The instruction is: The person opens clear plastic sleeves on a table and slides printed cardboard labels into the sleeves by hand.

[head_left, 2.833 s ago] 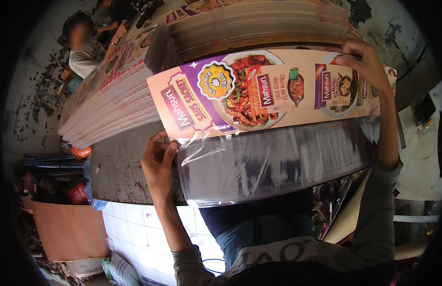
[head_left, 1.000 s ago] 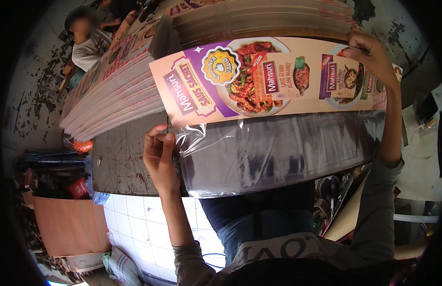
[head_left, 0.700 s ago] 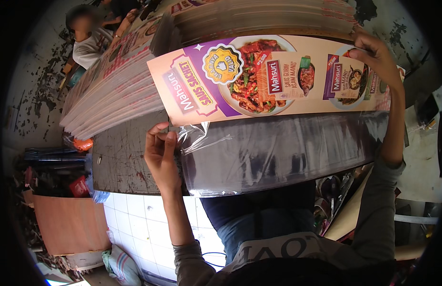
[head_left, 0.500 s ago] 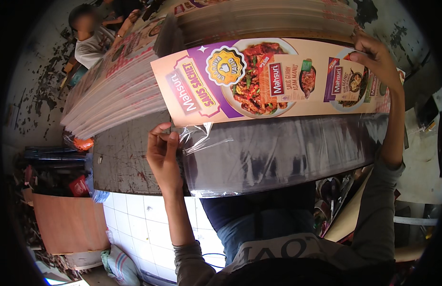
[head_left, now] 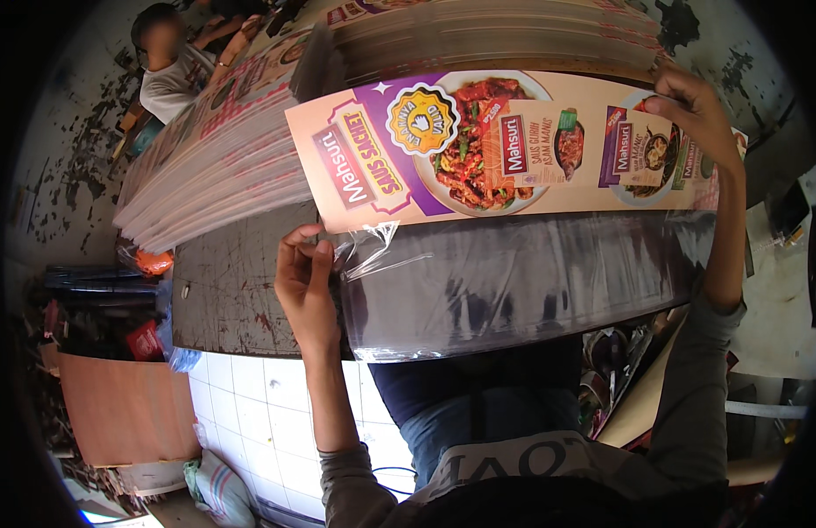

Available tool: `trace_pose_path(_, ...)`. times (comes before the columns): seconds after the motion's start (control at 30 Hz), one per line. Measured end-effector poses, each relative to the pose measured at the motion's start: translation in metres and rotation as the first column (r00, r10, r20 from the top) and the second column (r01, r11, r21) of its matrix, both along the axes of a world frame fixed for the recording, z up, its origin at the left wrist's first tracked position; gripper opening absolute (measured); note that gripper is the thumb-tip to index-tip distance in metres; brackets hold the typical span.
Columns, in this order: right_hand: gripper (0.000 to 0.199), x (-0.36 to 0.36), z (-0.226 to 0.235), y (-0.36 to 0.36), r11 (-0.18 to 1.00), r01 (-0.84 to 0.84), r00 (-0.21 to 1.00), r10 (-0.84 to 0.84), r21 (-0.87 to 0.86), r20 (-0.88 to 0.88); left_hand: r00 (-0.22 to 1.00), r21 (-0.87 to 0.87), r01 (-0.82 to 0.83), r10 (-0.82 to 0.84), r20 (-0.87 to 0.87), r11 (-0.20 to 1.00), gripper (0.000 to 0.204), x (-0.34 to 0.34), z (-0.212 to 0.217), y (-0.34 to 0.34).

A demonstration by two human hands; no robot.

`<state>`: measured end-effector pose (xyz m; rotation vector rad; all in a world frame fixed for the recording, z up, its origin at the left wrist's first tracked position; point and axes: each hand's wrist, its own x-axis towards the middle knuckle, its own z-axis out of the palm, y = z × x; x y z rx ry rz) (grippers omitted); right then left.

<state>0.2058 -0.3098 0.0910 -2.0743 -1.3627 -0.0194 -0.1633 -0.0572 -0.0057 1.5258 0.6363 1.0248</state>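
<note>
On the dark scratched metal surface (head_left: 232, 290), a long printed cardboard strip with food pictures (head_left: 514, 150) is held at both ends.
The left hand (head_left: 304, 282) is closed in a pinch grip on the clear plastic film (head_left: 531, 273) below the strip's left corner; the right hand (head_left: 694, 110) is closed on the strip's far right end. A tall stack of printed cardboard sheets (head_left: 214, 167) is seen just beside it, to the left.
</note>
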Motion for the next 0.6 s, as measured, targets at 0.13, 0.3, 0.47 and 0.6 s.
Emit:
trace_pose_path(0.13,0.033,0.0013,0.0003,-0.001,1.0,-0.026,1.0,0.026,0.0,0.001,1.0,-0.007,-0.003,0.003,0.0,1.0,0.017,0.0006,0.0009,-0.0012)
trace_pose_path(0.3,0.033,0.0006,0.0011,-0.0035,0.998,-0.057,0.998,0.057,0.025,-0.025,1.0,-0.022,-0.019,0.019,0.019,1.0,0.015,0.0014,0.0009,-0.0018)
trace_pose_path(0.47,0.022,0.0006,0.0025,-0.0029,0.993,-0.113,0.991,0.11,0.035,0.081,1.0,-0.028,-0.006,0.007,0.029,1.0,0.014,0.0006,0.0002,-0.0012)
trace_pose_path(0.6,0.023,-0.0026,-0.0002,-0.0001,0.997,-0.059,0.997,0.061,-0.039,0.052,0.999,-0.037,-0.004,0.005,0.034,0.999,0.014,-0.0027,-0.0023,0.0017)
